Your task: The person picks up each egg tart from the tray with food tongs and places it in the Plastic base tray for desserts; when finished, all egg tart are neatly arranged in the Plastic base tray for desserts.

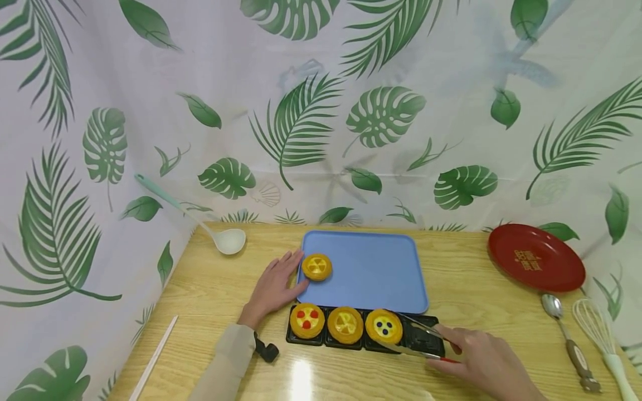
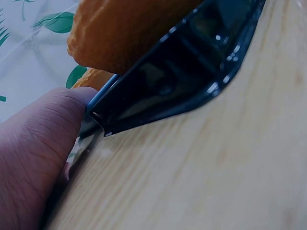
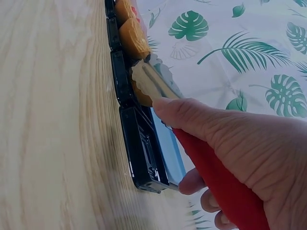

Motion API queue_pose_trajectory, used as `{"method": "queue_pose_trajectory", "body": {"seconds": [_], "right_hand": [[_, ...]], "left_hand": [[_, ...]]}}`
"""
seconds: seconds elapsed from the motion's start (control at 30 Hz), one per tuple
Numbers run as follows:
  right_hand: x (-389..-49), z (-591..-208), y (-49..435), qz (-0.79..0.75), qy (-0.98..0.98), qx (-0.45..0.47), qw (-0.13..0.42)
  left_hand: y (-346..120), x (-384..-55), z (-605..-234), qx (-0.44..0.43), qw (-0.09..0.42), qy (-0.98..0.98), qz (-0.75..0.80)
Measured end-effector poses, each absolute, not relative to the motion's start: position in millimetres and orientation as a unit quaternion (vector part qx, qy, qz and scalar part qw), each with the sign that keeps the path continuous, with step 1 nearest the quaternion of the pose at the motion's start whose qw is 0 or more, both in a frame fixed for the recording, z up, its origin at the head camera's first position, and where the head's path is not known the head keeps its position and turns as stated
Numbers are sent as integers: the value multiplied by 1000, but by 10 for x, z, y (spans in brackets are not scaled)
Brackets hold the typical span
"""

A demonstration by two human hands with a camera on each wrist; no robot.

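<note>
My right hand holds food tongs with red handles. Their metal arms reach around both sides of a tart with dark blue dots, which sits in a black compartment tray. In the same tray lie a tart with red pieces and a tart with a yellow wedge pattern. At the left edge of the blue tray rests my left hand, fingers extended and thumb at the rim. Near that thumb, another wedge-patterned tart lies on the blue tray.
A red plate stands at the back right, with a metal spoon and a whisk in front. On the left, a ladle leans against the leaf-print cloth; a white stick lies nearer.
</note>
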State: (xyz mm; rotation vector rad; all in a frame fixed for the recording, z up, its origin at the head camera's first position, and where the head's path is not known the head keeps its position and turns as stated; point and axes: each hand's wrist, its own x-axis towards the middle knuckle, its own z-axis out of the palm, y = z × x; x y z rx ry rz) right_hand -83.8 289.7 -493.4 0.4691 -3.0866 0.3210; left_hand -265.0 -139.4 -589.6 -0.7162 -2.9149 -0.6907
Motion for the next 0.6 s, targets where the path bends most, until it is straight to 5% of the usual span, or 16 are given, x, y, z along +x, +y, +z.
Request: {"method": "queue_pose_trajectory", "body": {"seconds": [0.6], "right_hand": [[-834,-4978,2896,120,-984,125,-32]], "left_hand": [[-1397,-2653,-5911,-236,36,-944,-229]]}}
